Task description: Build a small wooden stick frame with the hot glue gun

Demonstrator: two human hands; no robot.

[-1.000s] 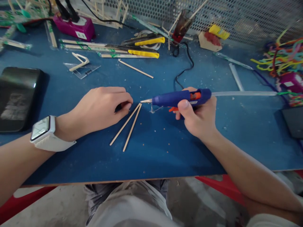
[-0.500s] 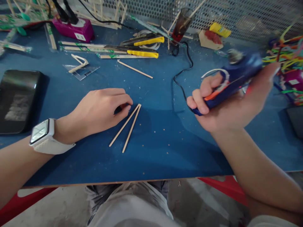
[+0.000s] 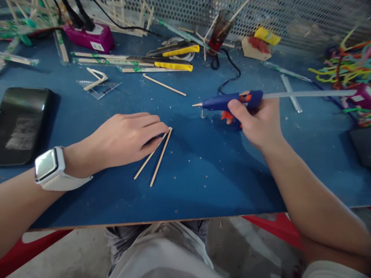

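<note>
Two thin wooden sticks (image 3: 160, 159) lie on the blue table in a narrow V, their far ends meeting. My left hand (image 3: 127, 135) rests over the left stick, with the index fingertip at the meeting point and the thumb beside it. Its fingers are curled and closed on that stick near its far end. In my right hand (image 3: 259, 123) is a blue hot glue gun (image 3: 220, 102), held level with its nozzle pointing left. A long translucent glue stick (image 3: 310, 93) sticks out of its back.
Behind the hands lie a single wooden stick (image 3: 164, 85), yellow utility knives (image 3: 174, 66), a clear set square (image 3: 101, 92) and a purple power strip (image 3: 89, 36). A black tray-like object (image 3: 24, 125) sits at left. Colourful pipe cleaners (image 3: 344, 65) and a black cord (image 3: 232, 79) are at right.
My right hand has swung the glue gun left and down, turning its nozzle toward the left. My left hand has shifted slightly right onto the left stick. The V of sticks has stayed put.
</note>
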